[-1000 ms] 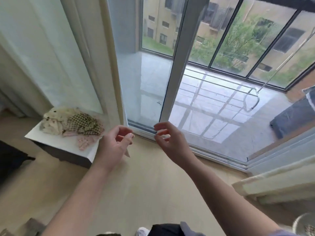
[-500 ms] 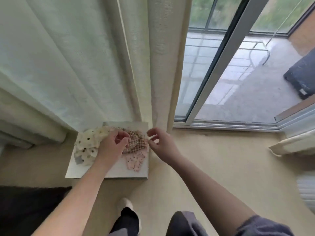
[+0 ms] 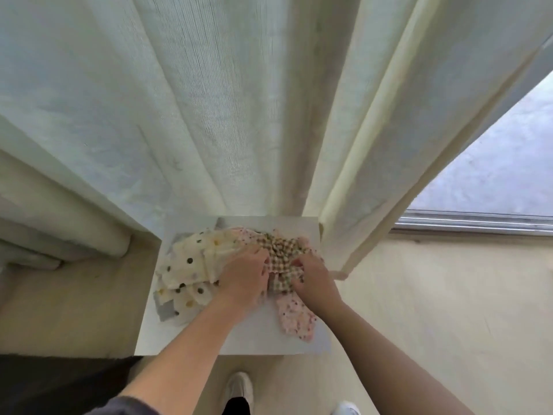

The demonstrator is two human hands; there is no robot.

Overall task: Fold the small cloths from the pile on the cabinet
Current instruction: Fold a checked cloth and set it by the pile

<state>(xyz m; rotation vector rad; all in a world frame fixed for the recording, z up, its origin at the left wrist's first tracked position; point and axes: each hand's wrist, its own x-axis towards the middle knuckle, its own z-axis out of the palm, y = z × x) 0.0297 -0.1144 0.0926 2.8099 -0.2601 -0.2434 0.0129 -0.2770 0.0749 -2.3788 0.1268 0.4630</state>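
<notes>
Now | left grip (image 3: 245, 274), right grip (image 3: 314, 280) both clamped on checked cloth (image 3: 284, 251) | earlier hovering above pile (image 3: 191, 265)

Checked cloth (image 3: 282, 250) crumpled atop dotted cloths (image 3: 191, 265) on white cabinet (image 3: 239, 339)

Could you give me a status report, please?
Left hand, right hand: both grip checked cloth. Pile lies crumpled on cabinet, nothing folded. Curtain hangs at cabinet's right edge.
</notes>
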